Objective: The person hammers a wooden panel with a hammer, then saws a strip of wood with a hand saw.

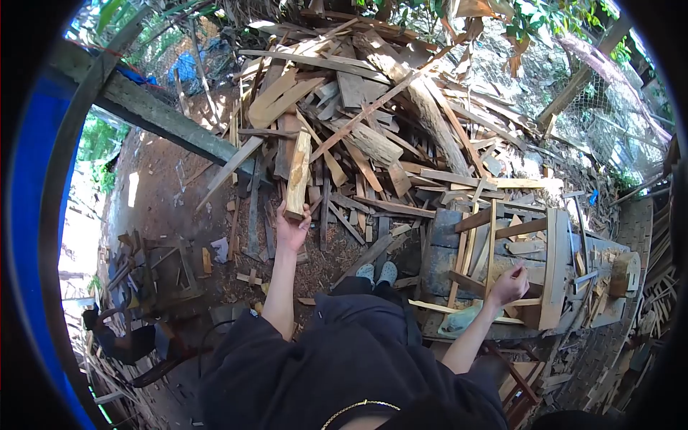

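In my left hand (292, 226) is a thick, pale block of wood (298, 175), gripped at its near end and pointing away from me toward the scrap pile. My right hand (509, 285) is raised over the workbench with its fingers curled together; whether anything small is between them I cannot make out. Close beside that hand lies a wooden frame (554, 269) of slats and a wide board. A crumpled translucent plastic bag (461, 320) rests at the bench's near edge, below my right wrist.
A large heap of scrap wood (373, 143) fills the ground ahead, with a rough log (423, 107) across it. A workbench (441, 269) stands on the right. A long beam (172, 125) slants in from the left. Wood chips and offcuts litter the floor around my shoes (388, 271).
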A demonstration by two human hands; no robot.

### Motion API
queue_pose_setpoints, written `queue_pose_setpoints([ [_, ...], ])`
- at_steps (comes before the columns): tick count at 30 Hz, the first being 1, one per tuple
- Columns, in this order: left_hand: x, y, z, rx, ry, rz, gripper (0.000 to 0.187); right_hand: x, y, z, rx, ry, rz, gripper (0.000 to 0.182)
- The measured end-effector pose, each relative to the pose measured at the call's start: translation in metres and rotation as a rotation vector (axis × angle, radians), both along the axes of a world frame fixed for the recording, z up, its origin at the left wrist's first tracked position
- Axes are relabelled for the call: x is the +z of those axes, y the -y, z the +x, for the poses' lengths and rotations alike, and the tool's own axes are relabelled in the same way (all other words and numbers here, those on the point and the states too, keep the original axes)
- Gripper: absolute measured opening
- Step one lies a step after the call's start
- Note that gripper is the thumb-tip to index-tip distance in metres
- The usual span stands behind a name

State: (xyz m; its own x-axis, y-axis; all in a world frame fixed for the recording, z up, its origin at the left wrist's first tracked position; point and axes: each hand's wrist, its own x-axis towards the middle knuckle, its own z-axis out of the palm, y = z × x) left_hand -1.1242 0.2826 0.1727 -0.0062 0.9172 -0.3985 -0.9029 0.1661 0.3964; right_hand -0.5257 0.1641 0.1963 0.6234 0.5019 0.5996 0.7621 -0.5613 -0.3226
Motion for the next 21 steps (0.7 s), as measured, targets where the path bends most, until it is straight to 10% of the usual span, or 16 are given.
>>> queue_pose_setpoints([
  [10, 0.030, 0.045, 0.020, -0.012, -0.355, 0.041, 0.058, 0.029, -0.046, -0.053, 0.226, -0.070, 0.264, 0.023],
  [21, 0.065, 0.103, 0.079, -0.271, -0.734, 0.304, 0.080, 0.061, -0.204, -0.215, 1.155, -1.417, -0.172, 0.054],
])
